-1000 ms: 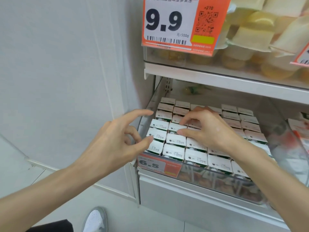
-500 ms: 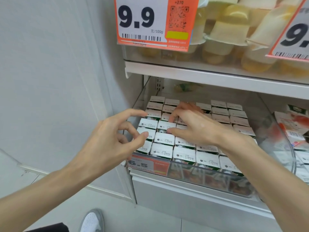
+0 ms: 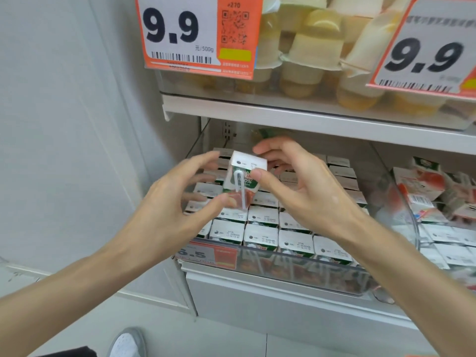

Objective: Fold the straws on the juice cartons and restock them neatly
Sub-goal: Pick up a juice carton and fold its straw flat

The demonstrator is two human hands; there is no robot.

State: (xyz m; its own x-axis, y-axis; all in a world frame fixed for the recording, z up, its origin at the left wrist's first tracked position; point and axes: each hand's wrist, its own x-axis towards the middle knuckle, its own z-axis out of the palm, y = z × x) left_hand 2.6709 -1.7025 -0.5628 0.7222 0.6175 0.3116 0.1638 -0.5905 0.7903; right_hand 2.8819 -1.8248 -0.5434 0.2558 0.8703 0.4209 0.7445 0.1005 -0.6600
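Observation:
My right hand (image 3: 304, 191) holds one small juice carton (image 3: 247, 166) lifted above the rows, thumb on its front and fingers behind it. A white straw (image 3: 238, 181) in its wrapper runs down the carton's front face. My left hand (image 3: 164, 210) is just left of the carton with fingers spread and blurred, and its thumb tip is at the carton's lower edge. Below, several rows of the same cartons (image 3: 260, 235) stand packed upright in a clear bin (image 3: 296, 269) on the lower shelf.
A 6.5 price tag (image 3: 206, 253) hangs on the bin's front. The upper shelf (image 3: 309, 119) sits close overhead, with jelly cups (image 3: 314, 55) and 9.9 tags (image 3: 180, 32). Loose cartons (image 3: 425, 191) lie in the bin to the right. A white wall (image 3: 77, 150) closes the left side.
My right hand has pulled one carton up out of the rows and holds it in the air. My left hand has risen beside it. The camera has moved closer.

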